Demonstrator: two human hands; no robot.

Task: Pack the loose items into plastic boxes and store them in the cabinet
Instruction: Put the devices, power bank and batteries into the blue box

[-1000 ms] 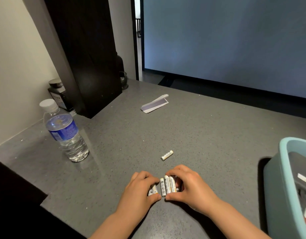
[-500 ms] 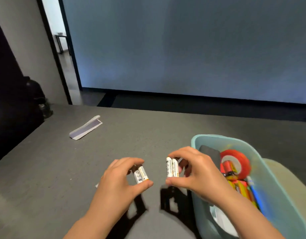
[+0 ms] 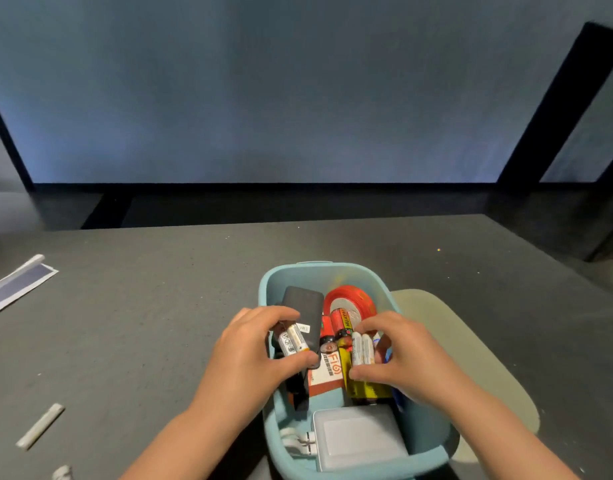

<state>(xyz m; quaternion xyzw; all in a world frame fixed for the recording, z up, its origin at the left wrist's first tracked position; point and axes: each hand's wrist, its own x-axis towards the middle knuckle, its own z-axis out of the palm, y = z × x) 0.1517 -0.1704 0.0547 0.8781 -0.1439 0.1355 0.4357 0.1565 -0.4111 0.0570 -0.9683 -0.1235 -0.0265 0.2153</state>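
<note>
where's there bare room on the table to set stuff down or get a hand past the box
Bare table stretches between the folded paper at left and the blue box, and behind the box to the far edge. The box is crowded: tape roll, black case, white block, and both battery-holding hands above.

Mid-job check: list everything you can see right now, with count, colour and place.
plastic box: one, light blue, on the table.
lid: one, pale beige, under the box's right side.
batteries: white, about two in each hand, over the box.
power bank: one, dark grey, in the box.
tape roll: one, red, in the box.
charger: one, white, box near end.
loose battery: one, white, table left.
folded paper: one, white, far left.
left hand: pinching batteries.
right hand: pinching batteries.
</note>
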